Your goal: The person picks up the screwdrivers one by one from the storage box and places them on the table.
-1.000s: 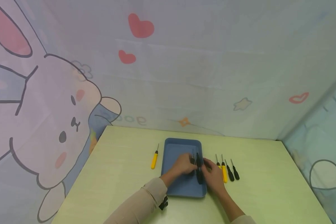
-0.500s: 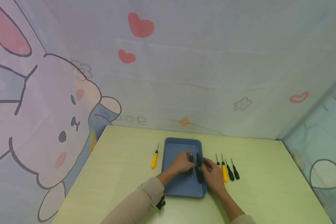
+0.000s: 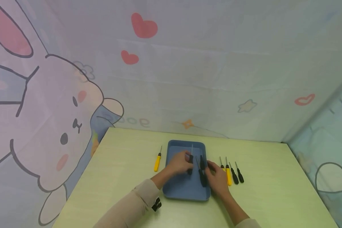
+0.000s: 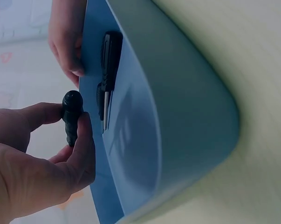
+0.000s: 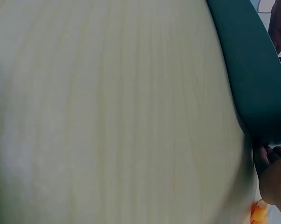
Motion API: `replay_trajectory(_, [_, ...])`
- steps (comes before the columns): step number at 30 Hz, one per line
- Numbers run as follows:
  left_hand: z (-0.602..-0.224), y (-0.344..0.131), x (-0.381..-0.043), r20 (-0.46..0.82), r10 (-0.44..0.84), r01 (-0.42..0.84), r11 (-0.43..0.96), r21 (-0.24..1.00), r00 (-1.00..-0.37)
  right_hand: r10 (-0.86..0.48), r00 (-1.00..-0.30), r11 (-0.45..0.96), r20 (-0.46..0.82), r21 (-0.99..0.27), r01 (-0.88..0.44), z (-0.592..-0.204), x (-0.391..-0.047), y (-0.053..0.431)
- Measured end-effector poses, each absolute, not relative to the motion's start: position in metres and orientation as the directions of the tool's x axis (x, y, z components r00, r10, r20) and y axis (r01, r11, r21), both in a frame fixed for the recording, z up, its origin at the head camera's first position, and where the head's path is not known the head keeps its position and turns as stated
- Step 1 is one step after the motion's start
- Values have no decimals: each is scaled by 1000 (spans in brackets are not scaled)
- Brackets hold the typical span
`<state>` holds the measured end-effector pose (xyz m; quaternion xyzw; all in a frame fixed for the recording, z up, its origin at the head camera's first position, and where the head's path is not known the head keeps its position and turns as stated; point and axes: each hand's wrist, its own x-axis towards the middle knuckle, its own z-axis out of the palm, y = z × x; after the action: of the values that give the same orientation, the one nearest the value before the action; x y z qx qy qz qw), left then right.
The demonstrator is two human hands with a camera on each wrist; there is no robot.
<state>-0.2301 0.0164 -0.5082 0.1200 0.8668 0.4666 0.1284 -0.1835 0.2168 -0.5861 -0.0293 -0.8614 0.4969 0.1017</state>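
Observation:
My left hand pinches a screwdriver by its black handle between thumb and fingers. It is held over the blue tray, with the shaft pointing to the far side in the head view. Two more black-handled screwdrivers lie along the tray's right side: a larger one and a smaller one. At the tray's right wall my right hand holds the rim with bent fingers; the exact contact is partly hidden.
Left of the tray lies a yellow-handled screwdriver. Right of my right hand, two yellow-handled screwdrivers and two black-handled screwdrivers lie in a row on the light wooden table. A printed curtain hangs behind.
My left hand has moved left with the pinched screwdriver, away from the two lying along the tray's right side. My right hand has stayed at the tray's wall.

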Motion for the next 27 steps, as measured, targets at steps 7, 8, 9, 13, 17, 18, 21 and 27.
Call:
replay_trajectory(7, [-507,8,-231,-85,323,118,559,821,-942,155,-976,510,156,-858,-56,-589,-185,217])
replay_trajectory(8, [-507,7,-231,-80,325,124,561,819,-942,158,-975,512,156,-858,-54,-589,-185,217])
replay_trajectory(9, [-507,6,-231,-74,327,129,559,819,-942,161,-975,512,155,-858,-51,-589,-185,217])
replay_trajectory(13, [-506,3,-230,-63,335,140,549,824,-940,167,-974,510,156,-859,-51,-591,-186,217])
replay_trajectory(17, [-504,0,-228,-61,340,146,552,821,-938,163,-973,513,165,-856,-59,-591,-186,218])
replay_trajectory(18, [-504,-1,-228,-63,340,146,557,818,-938,162,-973,514,166,-855,-60,-592,-186,218])
replay_trajectory(21, [-502,-4,-227,-65,337,147,567,811,-939,156,-974,516,166,-854,-63,-592,-186,218])
replay_trajectory(27, [-499,-12,-227,-69,330,143,577,804,-942,151,-976,508,156,-859,-59,-590,-186,219])
